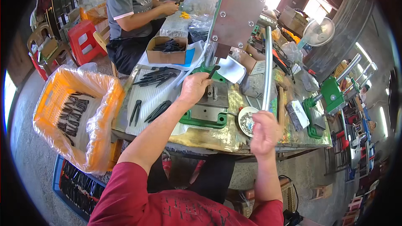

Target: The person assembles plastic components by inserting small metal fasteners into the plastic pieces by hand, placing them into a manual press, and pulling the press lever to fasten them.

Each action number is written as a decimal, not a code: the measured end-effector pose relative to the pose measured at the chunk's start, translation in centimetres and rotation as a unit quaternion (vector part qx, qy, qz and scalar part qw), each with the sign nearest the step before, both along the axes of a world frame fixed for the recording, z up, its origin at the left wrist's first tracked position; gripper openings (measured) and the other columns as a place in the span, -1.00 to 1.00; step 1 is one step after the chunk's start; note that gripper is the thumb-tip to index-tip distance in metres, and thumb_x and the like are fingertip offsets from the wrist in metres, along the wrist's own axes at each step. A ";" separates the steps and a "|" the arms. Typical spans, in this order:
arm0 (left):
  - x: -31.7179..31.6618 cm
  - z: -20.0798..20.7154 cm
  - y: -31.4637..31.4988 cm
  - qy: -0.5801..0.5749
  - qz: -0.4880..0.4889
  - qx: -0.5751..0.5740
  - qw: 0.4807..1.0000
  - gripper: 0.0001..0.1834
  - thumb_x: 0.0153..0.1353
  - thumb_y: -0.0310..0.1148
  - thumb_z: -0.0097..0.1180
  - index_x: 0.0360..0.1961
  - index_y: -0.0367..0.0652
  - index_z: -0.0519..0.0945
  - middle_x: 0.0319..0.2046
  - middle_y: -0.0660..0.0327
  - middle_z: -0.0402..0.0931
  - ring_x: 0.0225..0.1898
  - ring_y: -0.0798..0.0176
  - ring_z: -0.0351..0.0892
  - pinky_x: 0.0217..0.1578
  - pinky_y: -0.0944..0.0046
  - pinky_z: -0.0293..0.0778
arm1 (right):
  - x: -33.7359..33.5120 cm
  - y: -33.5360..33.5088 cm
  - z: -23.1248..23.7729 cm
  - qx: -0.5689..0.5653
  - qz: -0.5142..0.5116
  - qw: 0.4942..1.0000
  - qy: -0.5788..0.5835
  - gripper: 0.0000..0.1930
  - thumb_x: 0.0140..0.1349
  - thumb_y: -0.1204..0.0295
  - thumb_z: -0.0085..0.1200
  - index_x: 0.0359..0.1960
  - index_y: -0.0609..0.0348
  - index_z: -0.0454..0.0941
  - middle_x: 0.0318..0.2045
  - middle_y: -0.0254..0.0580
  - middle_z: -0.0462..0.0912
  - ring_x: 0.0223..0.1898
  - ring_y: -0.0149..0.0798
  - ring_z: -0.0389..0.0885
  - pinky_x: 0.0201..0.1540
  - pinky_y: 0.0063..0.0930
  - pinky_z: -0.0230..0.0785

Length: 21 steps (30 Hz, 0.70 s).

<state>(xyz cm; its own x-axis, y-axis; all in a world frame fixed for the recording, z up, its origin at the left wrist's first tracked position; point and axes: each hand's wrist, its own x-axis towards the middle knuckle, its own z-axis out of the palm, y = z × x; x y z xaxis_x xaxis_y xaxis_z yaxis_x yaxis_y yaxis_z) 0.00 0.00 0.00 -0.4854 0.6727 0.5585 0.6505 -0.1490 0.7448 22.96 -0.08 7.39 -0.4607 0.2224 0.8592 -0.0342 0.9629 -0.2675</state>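
Your left hand (196, 88) is over the bed of the green-framed press (238, 16), its grip pinched on the rear of a slim black piece (214, 71) whose other end points toward the ram, just above the steel block (212, 96). Your right hand (266, 133) is at the bench's front edge, its grip closed around the lower end of the smooth, round metal lever (268, 67). Between the press base and the front edge of the bench (209, 140) runs a strip of scuffed, yellowish top, which leaves your forearms some room; on the right that room narrows, because a shallow round white dish (240, 121) of small dark bits sits near the edge, just beside your right hand. Toward the bench's left edge, a ribbed white foam sheet (146, 98) carries long, matte black pieces (157, 76) in loose clusters, and behind it an open cardboard box (165, 57) holds more. Past the left edge stands an orange crate (44, 100) with slotted plastic walls, lined with crinkled clear film and holding dark pieces in rows. A second green press (333, 94) stands near the bench's right edge, well apart from your hands.
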 end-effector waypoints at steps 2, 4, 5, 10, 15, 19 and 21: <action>-0.7 0.0 0.4 0.018 0.022 0.040 0.999 -0.85 -0.11 -0.41 0.10 -0.48 -0.24 0.49 -0.57 0.05 0.43 -0.56 0.08 0.40 -0.51 0.29 0.30 | 0.2 -0.8 2.9 -0.035 0.019 0.998 0.039 -0.83 0.03 0.56 -0.18 -0.35 0.26 0.45 -0.53 -0.18 0.48 -0.62 -0.39 0.39 -0.59 -0.64 0.21; 0.7 -0.5 -0.7 0.011 0.014 0.028 0.999 -0.86 -0.11 -0.41 0.10 -0.48 -0.23 0.48 -0.59 0.05 0.42 -0.57 0.07 0.39 -0.52 0.29 0.30 | 1.5 -3.7 6.1 -0.170 0.019 0.984 0.053 -0.82 0.05 0.54 -0.20 -0.34 0.29 0.45 -0.56 -0.26 0.45 -0.65 -0.54 0.30 -0.63 -0.72 0.12; 0.8 -0.3 -0.5 0.016 0.020 0.038 0.999 -0.86 -0.11 -0.42 0.10 -0.49 -0.22 0.48 -0.60 0.05 0.41 -0.59 0.07 0.38 -0.53 0.28 0.29 | 1.4 -3.8 7.6 -0.170 0.040 0.982 0.075 -0.81 0.07 0.53 -0.21 -0.33 0.30 0.44 -0.58 -0.30 0.42 -0.67 -0.62 0.21 -0.65 -0.78 0.05; 0.5 0.1 -0.3 0.005 0.017 0.023 1.000 -0.87 -0.11 -0.43 0.10 -0.50 -0.23 0.47 -0.60 0.04 0.40 -0.59 0.06 0.37 -0.53 0.30 0.29 | 1.4 -4.0 10.5 -0.225 0.065 0.970 0.068 -0.81 0.08 0.58 -0.24 -0.32 0.32 0.44 -0.58 -0.29 0.41 -0.71 -0.66 0.15 -0.66 -0.81 -0.01; 0.3 -0.4 0.0 0.020 0.006 0.045 0.999 -0.89 -0.10 -0.49 0.09 -0.49 -0.26 0.46 -0.58 0.04 0.41 -0.58 0.10 0.39 -0.52 0.31 0.29 | 1.1 -4.1 10.7 -0.227 0.056 0.970 0.070 -0.81 0.05 0.59 -0.23 -0.35 0.32 0.45 -0.60 -0.29 0.41 -0.72 -0.66 0.14 -0.67 -0.82 -0.05; 0.4 -0.3 0.3 0.005 0.011 0.033 0.999 -0.89 -0.10 -0.49 0.09 -0.50 -0.27 0.46 -0.58 0.06 0.42 -0.58 0.12 0.39 -0.52 0.32 0.29 | 1.0 -4.2 9.9 -0.196 0.008 0.977 0.078 -0.80 0.01 0.52 -0.23 -0.39 0.30 0.46 -0.61 -0.27 0.41 -0.74 -0.63 0.16 -0.67 -0.78 -0.02; 0.3 -0.2 0.2 0.010 0.006 0.041 0.999 -0.89 -0.09 -0.48 0.08 -0.50 -0.29 0.45 -0.59 0.04 0.40 -0.60 0.14 0.36 -0.53 0.32 0.28 | 1.3 -3.6 7.0 -0.233 0.013 0.970 0.073 -0.82 -0.03 0.53 -0.22 -0.44 0.27 0.45 -0.60 -0.23 0.44 -0.69 -0.50 0.29 -0.65 -0.71 0.09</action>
